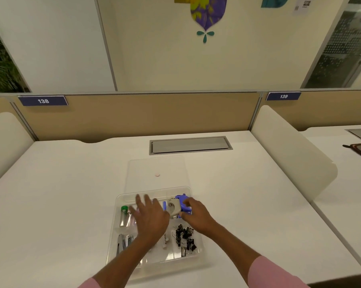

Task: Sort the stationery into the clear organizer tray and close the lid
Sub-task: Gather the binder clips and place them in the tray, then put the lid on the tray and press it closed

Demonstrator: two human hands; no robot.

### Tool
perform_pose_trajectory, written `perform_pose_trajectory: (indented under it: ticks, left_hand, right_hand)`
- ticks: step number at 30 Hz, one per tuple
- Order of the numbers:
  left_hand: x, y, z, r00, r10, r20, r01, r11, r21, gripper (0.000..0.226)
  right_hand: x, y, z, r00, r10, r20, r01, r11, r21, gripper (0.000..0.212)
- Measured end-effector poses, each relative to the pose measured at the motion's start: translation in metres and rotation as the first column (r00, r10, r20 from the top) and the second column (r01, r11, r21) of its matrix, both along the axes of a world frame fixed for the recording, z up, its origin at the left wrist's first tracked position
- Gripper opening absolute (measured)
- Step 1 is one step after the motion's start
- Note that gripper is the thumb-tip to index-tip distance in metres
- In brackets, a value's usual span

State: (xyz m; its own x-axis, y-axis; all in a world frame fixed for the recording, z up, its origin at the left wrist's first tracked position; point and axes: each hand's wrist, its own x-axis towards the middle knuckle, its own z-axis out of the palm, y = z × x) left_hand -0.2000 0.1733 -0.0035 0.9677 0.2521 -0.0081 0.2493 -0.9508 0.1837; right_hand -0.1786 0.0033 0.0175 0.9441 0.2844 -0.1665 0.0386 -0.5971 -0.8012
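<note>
Two grips over clear organizer tray (112,235) on tabletop (61,194). Left grip (152,217) flat, fingers (147,201) spread, above middle compartments. Right grip (198,213) clamped on blue-grey item (180,205) at far-right compartment. Lid (156,171) lies open behind.

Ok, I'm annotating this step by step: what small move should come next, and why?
Probably the right hand should set down and release the blue and grey tool in the far right compartment of the tray: it grips the tool low over that compartment. The left hand hovers open over the middle, and the lid lies flat behind the tray, not yet closed.
</note>
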Motion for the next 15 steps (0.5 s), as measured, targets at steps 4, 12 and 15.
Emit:
perform_pose_trajectory:
  ticks: [4,12,15]
  left_hand:
    - [-0.006,0.031,-0.017,0.985,0.101,-0.141,-0.093,0.994,0.058,0.08]
    - [0.008,0.037,-0.034,0.978,0.027,-0.209,-0.051,0.993,-0.108,0.079]
    - [0.018,0.027,-0.034,0.977,0.027,-0.212,-0.049,0.994,-0.1,0.079]
  right_hand:
    - [0.0,-0.006,-0.015,0.979,0.189,0.082,-0.164,0.955,-0.247,0.047]
    - [0.01,-0.013,-0.036,0.921,0.278,0.272,-0.1,0.845,-0.525,0.055]
    - [0.021,-0.023,-0.042,0.919,0.247,0.306,-0.06,0.857,-0.513,0.052]
